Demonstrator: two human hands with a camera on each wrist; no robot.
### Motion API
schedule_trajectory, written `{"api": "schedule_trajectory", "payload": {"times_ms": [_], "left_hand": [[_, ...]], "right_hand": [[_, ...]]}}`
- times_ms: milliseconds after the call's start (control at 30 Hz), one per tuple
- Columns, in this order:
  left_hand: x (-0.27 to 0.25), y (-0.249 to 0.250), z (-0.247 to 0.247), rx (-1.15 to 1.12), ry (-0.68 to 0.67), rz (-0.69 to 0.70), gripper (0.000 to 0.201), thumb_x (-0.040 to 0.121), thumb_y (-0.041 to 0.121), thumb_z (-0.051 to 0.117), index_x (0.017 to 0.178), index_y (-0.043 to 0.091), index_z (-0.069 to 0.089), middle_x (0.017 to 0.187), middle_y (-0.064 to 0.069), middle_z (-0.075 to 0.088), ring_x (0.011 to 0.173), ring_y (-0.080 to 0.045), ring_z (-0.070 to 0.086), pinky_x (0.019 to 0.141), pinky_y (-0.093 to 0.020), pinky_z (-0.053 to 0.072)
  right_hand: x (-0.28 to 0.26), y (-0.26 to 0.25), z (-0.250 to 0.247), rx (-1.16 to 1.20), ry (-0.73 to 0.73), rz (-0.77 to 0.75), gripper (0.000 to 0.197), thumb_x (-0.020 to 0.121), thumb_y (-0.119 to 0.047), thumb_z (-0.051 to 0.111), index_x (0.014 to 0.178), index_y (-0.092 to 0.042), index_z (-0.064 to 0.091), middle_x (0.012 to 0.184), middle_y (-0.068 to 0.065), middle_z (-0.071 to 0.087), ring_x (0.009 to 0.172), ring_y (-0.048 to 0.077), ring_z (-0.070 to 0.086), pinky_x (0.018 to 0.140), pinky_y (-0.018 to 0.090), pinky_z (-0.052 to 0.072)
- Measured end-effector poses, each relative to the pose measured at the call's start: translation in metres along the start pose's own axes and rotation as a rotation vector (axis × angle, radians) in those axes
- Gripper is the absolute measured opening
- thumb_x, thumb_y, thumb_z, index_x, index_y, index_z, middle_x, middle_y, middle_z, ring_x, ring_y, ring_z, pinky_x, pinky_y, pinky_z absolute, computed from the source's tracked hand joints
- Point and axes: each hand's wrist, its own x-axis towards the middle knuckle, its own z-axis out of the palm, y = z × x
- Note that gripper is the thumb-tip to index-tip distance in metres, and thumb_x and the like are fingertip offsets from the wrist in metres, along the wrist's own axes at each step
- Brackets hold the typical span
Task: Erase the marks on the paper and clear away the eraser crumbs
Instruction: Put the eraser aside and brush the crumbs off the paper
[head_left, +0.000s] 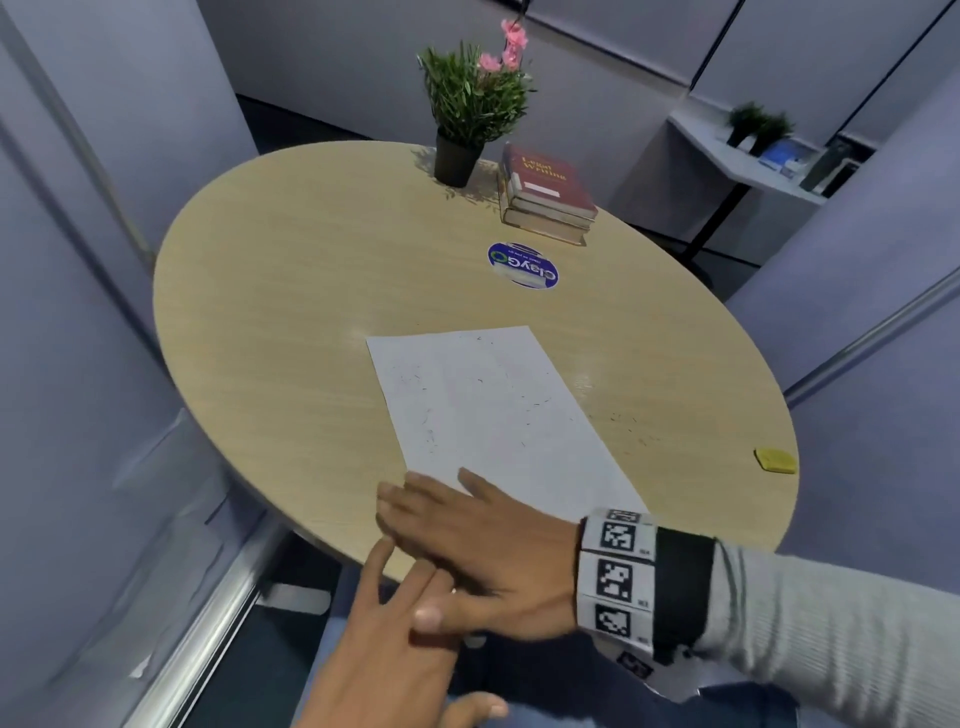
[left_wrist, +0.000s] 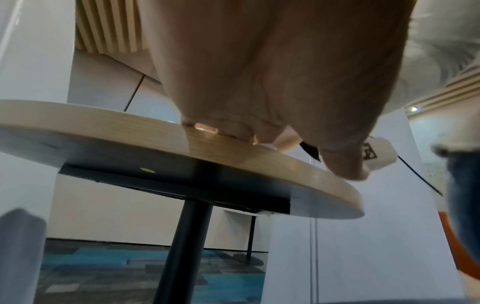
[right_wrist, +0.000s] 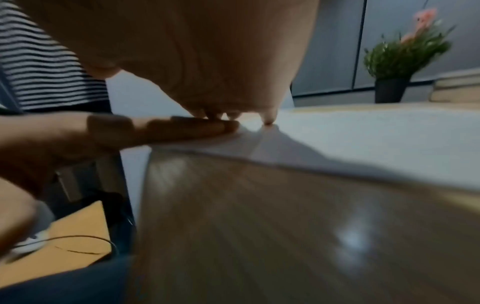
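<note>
A white paper (head_left: 488, 410) lies on the round wooden table (head_left: 270, 291), with small dark eraser crumbs (head_left: 430, 422) scattered over it. More crumbs (head_left: 631, 423) lie on the wood right of the sheet. A yellow eraser (head_left: 775, 460) sits near the table's right edge. My right hand (head_left: 431, 512) lies flat, fingers straight and pointing left, over the paper's near corner (right_wrist: 363, 144). My left hand (head_left: 400, 592) is held at the table's near edge with fingers extended just under the right hand's fingers (right_wrist: 228, 115). Neither hand holds anything.
A potted plant (head_left: 470, 109) and a stack of books (head_left: 548, 195) stand at the table's far side, with a round blue sticker (head_left: 523, 265) in front of them. Partition walls close in on the left and right. A black table leg (left_wrist: 187, 246) stands below.
</note>
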Motion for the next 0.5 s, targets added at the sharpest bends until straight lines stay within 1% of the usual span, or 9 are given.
{"api": "schedule_trajectory", "payload": {"times_ms": [67,133,200,233,300,333,400,433,500], "left_hand": [[-0.004,-0.001,0.013,0.062,-0.009,0.042,0.067,0.074,0.062,0.041,0.114,0.015,0.067,0.121,-0.007,0.066,0.122,-0.021,0.044,0.114,-0.051,0.01],[-0.011,-0.002,0.015,0.105,-0.024,0.087,0.089,0.071,0.075,0.043,0.129,0.009,0.054,0.139,-0.01,0.053,0.133,-0.022,0.038,0.105,-0.056,0.02],[-0.014,-0.003,0.014,0.09,-0.045,0.065,0.094,0.072,0.077,0.041,0.136,0.007,0.044,0.145,-0.011,0.047,0.136,-0.022,0.035,0.102,-0.057,0.023],[-0.013,-0.003,0.015,0.082,-0.044,0.061,0.093,0.075,0.077,0.038,0.137,0.007,0.043,0.146,-0.011,0.045,0.137,-0.022,0.035,0.101,-0.058,0.025],[-0.012,-0.003,0.016,0.066,-0.025,0.062,0.089,0.08,0.077,0.033,0.134,0.008,0.046,0.146,-0.01,0.046,0.136,-0.022,0.036,0.1,-0.057,0.026],[-0.01,-0.003,0.016,0.07,-0.01,0.066,0.086,0.079,0.076,0.035,0.131,0.009,0.05,0.144,-0.01,0.048,0.135,-0.021,0.037,0.102,-0.056,0.025],[-0.009,-0.002,0.018,0.087,0.004,0.07,0.083,0.071,0.075,0.044,0.123,0.012,0.06,0.135,-0.009,0.057,0.131,-0.02,0.04,0.106,-0.053,0.018],[-0.009,-0.002,0.018,0.089,0.007,0.071,0.083,0.069,0.075,0.045,0.123,0.013,0.06,0.132,-0.008,0.059,0.129,-0.021,0.041,0.107,-0.052,0.015],[-0.01,-0.003,0.02,0.097,0.001,0.071,0.085,0.073,0.076,0.042,0.128,0.012,0.052,0.137,-0.009,0.053,0.132,-0.021,0.038,0.107,-0.053,0.016]], "right_hand": [[0.002,0.014,0.003,-0.025,-0.05,0.068,0.076,0.094,-0.061,0.026,0.151,-0.026,-0.009,0.155,-0.016,-0.021,0.144,0.007,-0.023,0.117,0.04,-0.014],[-0.007,0.046,0.003,-0.04,-0.073,0.266,0.082,0.087,-0.071,0.013,0.148,-0.028,-0.019,0.149,-0.016,-0.033,0.141,0.009,-0.028,0.118,0.044,-0.013],[-0.021,0.076,-0.003,-0.025,0.0,0.528,0.096,0.072,-0.085,-0.004,0.146,-0.028,-0.025,0.146,-0.014,-0.04,0.14,0.01,-0.031,0.12,0.049,-0.008],[-0.027,0.083,-0.007,-0.025,0.015,0.6,0.106,0.062,-0.09,-0.012,0.146,-0.026,-0.026,0.145,-0.011,-0.041,0.141,0.012,-0.031,0.12,0.049,-0.007],[-0.027,0.072,-0.009,-0.106,-0.026,0.508,0.114,0.057,-0.089,-0.018,0.147,-0.02,-0.022,0.146,-0.005,-0.039,0.141,0.015,-0.031,0.119,0.048,-0.011],[-0.021,0.056,-0.006,-0.141,-0.052,0.38,0.108,0.065,-0.085,-0.012,0.149,-0.018,-0.018,0.149,-0.003,-0.036,0.141,0.015,-0.03,0.118,0.046,-0.013],[-0.01,0.02,0.0,-0.072,-0.056,0.15,0.086,0.086,-0.073,0.013,0.151,-0.021,-0.01,0.156,-0.006,-0.025,0.144,0.012,-0.025,0.115,0.041,-0.015],[-0.007,0.013,0.004,-0.022,-0.066,0.099,0.079,0.092,-0.066,0.02,0.151,-0.024,-0.01,0.157,-0.01,-0.023,0.144,0.009,-0.025,0.114,0.04,-0.017],[-0.006,0.032,0.008,-0.025,-0.078,0.175,0.077,0.09,-0.069,0.015,0.148,-0.031,-0.017,0.152,-0.018,-0.029,0.141,0.006,-0.03,0.116,0.042,-0.017]]}}
